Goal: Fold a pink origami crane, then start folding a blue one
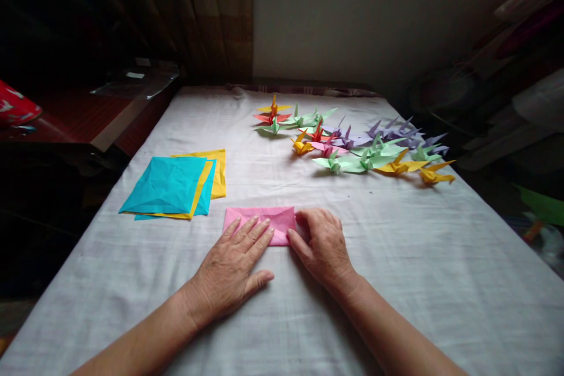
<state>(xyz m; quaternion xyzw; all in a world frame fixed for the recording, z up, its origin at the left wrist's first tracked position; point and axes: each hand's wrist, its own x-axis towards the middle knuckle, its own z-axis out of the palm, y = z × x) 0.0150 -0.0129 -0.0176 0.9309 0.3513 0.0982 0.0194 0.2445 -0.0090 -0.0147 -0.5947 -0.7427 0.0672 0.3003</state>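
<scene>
A pink sheet of paper (282, 223), folded into a creased rectangle, lies on the white cloth in front of me. My left hand (233, 258) rests flat across its lower left part, fingers stretched out and thumb apart on the cloth. At the paper's right edge, my right hand (324, 244) is curled, with thumb and bent forefinger closed on that edge. Its other fingers are mostly hidden behind the hand.
Turquoise and yellow paper sheets (167, 185) are stacked to the left. Several folded paper cranes (365, 158) in green, purple, yellow, red and pink stand at the back right. A dark wooden table (66, 111) adjoins the cloth-covered table (418, 282) on the left.
</scene>
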